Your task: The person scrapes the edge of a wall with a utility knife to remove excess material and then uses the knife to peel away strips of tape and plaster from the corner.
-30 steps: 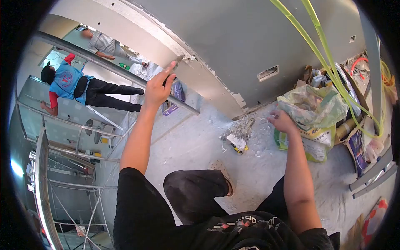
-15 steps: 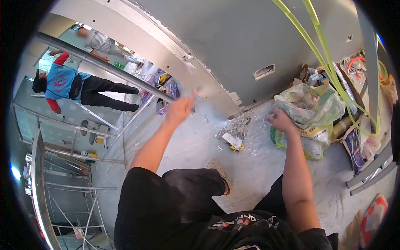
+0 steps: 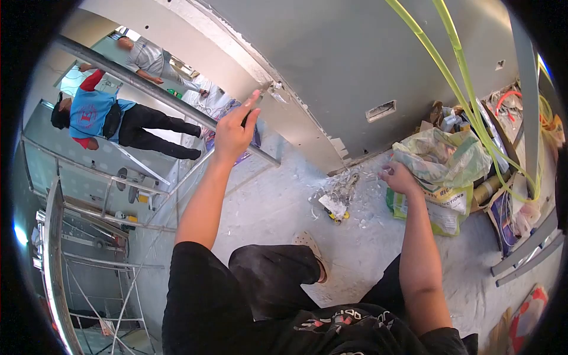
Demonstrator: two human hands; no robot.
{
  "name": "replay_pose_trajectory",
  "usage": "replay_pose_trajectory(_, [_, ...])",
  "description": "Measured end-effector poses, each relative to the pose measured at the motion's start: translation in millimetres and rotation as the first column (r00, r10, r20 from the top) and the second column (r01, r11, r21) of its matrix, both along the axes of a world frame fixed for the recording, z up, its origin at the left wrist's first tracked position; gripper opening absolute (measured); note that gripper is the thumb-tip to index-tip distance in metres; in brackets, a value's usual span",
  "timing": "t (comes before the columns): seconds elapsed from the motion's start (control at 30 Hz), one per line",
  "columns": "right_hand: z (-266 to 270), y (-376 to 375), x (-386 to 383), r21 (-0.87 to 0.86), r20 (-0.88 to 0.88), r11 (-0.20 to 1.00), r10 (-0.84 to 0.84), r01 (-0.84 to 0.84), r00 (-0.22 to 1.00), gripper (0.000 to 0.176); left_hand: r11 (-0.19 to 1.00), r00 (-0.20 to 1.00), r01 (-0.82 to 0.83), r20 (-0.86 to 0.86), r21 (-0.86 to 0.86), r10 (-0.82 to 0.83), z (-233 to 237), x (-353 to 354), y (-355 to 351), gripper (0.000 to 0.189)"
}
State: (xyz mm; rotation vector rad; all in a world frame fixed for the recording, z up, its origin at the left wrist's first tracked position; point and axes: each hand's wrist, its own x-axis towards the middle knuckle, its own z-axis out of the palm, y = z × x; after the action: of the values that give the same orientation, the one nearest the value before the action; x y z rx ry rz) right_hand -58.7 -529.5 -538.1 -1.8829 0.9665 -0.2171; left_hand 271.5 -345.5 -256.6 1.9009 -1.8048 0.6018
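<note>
My left hand (image 3: 232, 137) is raised in front of the wall's edge (image 3: 278, 97). Its index finger points up along something thin and dark that I cannot make out, with the thumb on the other side. My right hand (image 3: 401, 178) is curled closed beside the crumpled plastic bag (image 3: 441, 157), low over the floor; what it holds, if anything, is hidden. Between the two hands, on the floor, lie white scraps (image 3: 334, 205) and a small yellow item (image 3: 338, 220).
A metal rail (image 3: 148, 92) crosses the upper left, above scaffold frames (image 3: 106, 219). Two people are beyond it, one in a blue vest (image 3: 94, 115), one in grey (image 3: 145, 58). Green-yellow tubes (image 3: 455, 59) hang at right over boxes and debris. A wall opening (image 3: 380, 110) shows.
My left hand has moved left and up, and its index finger and thumb now show clearly. My right hand stays beside the bag. The view has shifted slightly.
</note>
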Motion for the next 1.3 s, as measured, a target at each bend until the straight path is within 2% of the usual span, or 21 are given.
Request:
replay_pose_trajectory(0.17, [-4.8, -3.3, -4.8, -0.024, 0.018, 1.0, -0.016, 0.016, 1.0, 0.047, 0.999, 0.997, 0.042, 0.062, 0.019, -0.043, -7.3, 1.2, -9.9, 0.04])
replay_pose_trajectory(0.27, [-3.7, -3.7, -5.8, 0.044, 0.015, 0.999, -0.03, 0.029, 0.999, 0.047, 0.996, 0.995, 0.084, 0.054, 0.014, -0.084, -19.4, 2.1, -12.0, 0.04])
replay_pose_trajectory(0.3, [-7.0, -2.1, -6.1, 0.064, 0.009, 0.997, -0.053, 0.052, 0.999, 0.047, 0.997, 0.995, 0.08, 0.059, -0.01, -0.08, -25.5, 0.7, -11.8, 0.04])
replay_pose_trajectory(0.37, [-12.2, -1.6, -2.0, -0.027, -0.009, 0.998, -0.054, 0.054, 0.999, 0.046, 0.996, 0.994, 0.087, 0.061, -0.024, -0.086, -39.5, -3.0, -16.3, 0.04])
replay_pose_trajectory(0.43, [-5.3, -2.0, -1.6, -0.01, -0.032, 0.998, -0.055, 0.055, 0.998, 0.046, 0.99, 0.996, 0.08, 0.047, -0.116, -0.075, -52.6, -2.5, -17.3, 0.039])
replay_pose_trajectory(0.5, [1.3, 0.2, -3.6, -0.007, -0.057, 0.999, -0.037, 0.036, 0.998, 0.046, 0.997, 0.996, 0.002, -0.091, 0.076, 0.005, -70.3, -5.0, -8.9, 0.038])
replay_pose_trajectory(0.53, [4.4, 0.9, -5.4, 0.002, -0.052, 0.999, -0.032, 0.032, 0.998, 0.047, 0.895, 0.982, -0.147, -0.044, 0.421, 0.182, -89.9, -0.8, -0.1, 0.038])
replay_pose_trajectory(0.57, [7.3, 0.5, -7.3, 0.007, -0.046, 1.0, -0.026, 0.027, 0.999, 0.048, 0.659, 0.943, -0.272, 0.057, 0.701, 0.328, -109.4, 3.2, 11.7, 0.038])
replay_pose_trajectory(0.6, [7.9, -2.0, -8.1, -0.007, -0.04, 1.0, -0.023, 0.023, 0.999, 0.048, 0.668, 0.941, -0.279, 0.058, 0.69, 0.333, -118.3, 2.6, 25.7, 0.038])
replay_pose_trajectory(0.63, [5.3, -6.2, -9.4, 0.0, -0.025, 1.0, -0.031, 0.031, 0.999, 0.049, 0.771, 0.981, -0.087, -0.08, 0.631, 0.175, -123.8, 1.9, 35.1, 0.038])
replay_pose_trajectory(0.67, [-0.1, -4.5, -10.7, 0.024, -0.017, 0.999, -0.03, 0.031, 0.999, 0.05, 0.824, 0.979, 0.109, -0.205, 0.556, 0.009, -126.2, 1.8, 43.4, 0.038])
replay_pose_trajectory(0.7, [-3.9, -2.0, -10.9, 0.032, -0.018, 0.999, -0.02, 0.021, 1.0, 0.05, 0.82, 0.978, 0.101, -0.206, 0.563, 0.021, -121.2, 0.4, 46.2, 0.038])
replay_pose_trajectory(0.77, [-4.0, -5.3, -7.3, 0.072, -0.044, 0.997, -0.024, 0.028, 0.999, 0.05, 0.944, 0.989, 0.053, -0.147, 0.324, -0.005, -95.1, -4.7, 40.0, 0.04])
replay_pose_trajectory(0.8, [-3.2, -6.3, -5.5, 0.066, -0.038, 0.998, -0.01, 0.012, 0.999, 0.05, 0.982, 0.99, 0.109, -0.107, 0.154, -0.093, -82.8, -7.5, 32.5, 0.038])
replay_pose_trajectory(0.83, [-3.3, -4.9, -5.6, 0.036, -0.049, 0.999, -0.011, 0.013, 0.999, 0.051, 0.984, 0.991, 0.097, -0.102, 0.152, -0.082, -66.5, -7.0, 25.3, 0.038])
replay_pose_trajectory(0.9, [-1.8, -4.6, -4.5, 0.009, -0.063, 1.0, -0.007, 0.007, 0.998, 0.051, 0.992, 0.993, 0.121, -0.003, -0.025, -0.121, -39.0, -6.1, 10.9, 0.039])
replay_pose_trajectory(1.0, [-2.7, -4.1, -4.9, 0.02, -0.059, 1.0, 0.001, 0.0, 0.998, 0.049, 1.0, 0.999, 0.011, 0.047, 0.021, -0.012, -13.2, 4.7, 1.6, 0.04])
replay_pose_trajectory(1.1, [-9.6, -5.1, -3.3, 0.049, -0.035, 0.999, -0.006, 0.007, 0.999, 0.048, 0.996, 0.997, 0.016, 0.08, 0.088, -0.023, -2.1, 7.1, -6.9, 0.035])
replay_pose_trajectory(1.17, [-14.4, -6.3, -0.9, -0.026, -0.002, 1.0, 0.008, -0.008, 1.0, 0.05, 0.996, 0.997, 0.015, 0.071, 0.088, -0.021, -2.7, 7.2, -8.1, 0.035])
replay_pose_trajectory(1.27, [-9.5, -6.6, -0.7, 0.006, -0.025, 1.0, -0.004, 0.004, 1.0, 0.048, 0.995, 0.998, -0.013, 0.061, 0.101, 0.007, -6.2, 8.8, -9.0, 0.035])
replay_pose_trajectory(1.3, [-9.1, -7.0, -0.3, 0.007, -0.028, 1.0, -0.004, 0.004, 1.0, 0.048, 0.999, 0.996, 0.045, 0.077, 0.025, -0.047, -7.6, 9.5, -11.2, 0.036])
